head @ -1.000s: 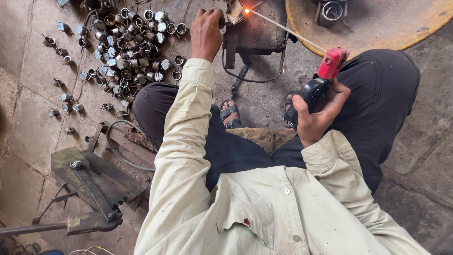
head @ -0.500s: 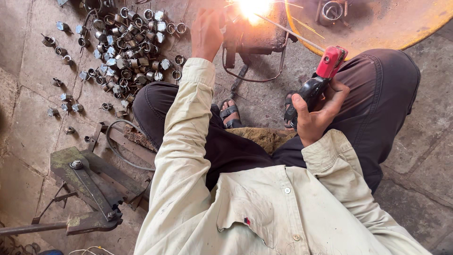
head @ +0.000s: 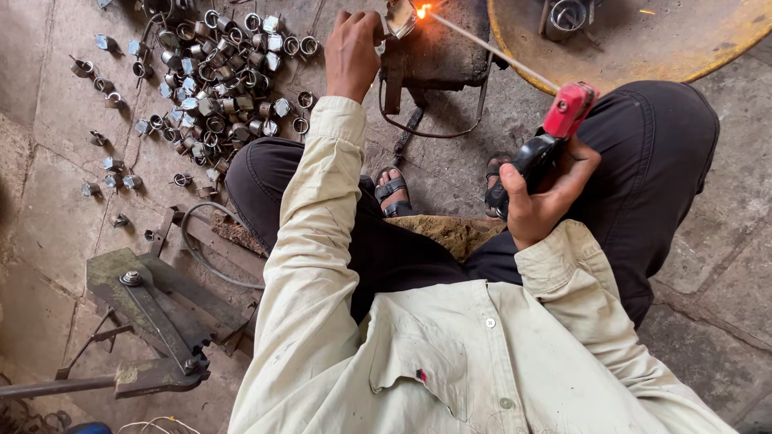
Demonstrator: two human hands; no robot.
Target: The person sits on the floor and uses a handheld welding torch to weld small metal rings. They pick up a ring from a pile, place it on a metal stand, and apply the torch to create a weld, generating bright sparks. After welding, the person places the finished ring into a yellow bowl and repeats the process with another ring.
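Right hand clenched around the red-and-black electrode holder, its rod glowing at the tip. Left hand gripped a small metal piece on the dark block. Lay just beside loose metal rings on the floor.

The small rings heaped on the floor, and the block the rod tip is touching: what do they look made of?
The rings look like bare metal, probably steel: silvery, shiny, with glints on their rims. The block under the glowing rod looks like heavy iron or steel, dark, dull and scorched. The holder in the right hand seems plastic-cased, red and black. The left hand steadies a shiny metal piece.
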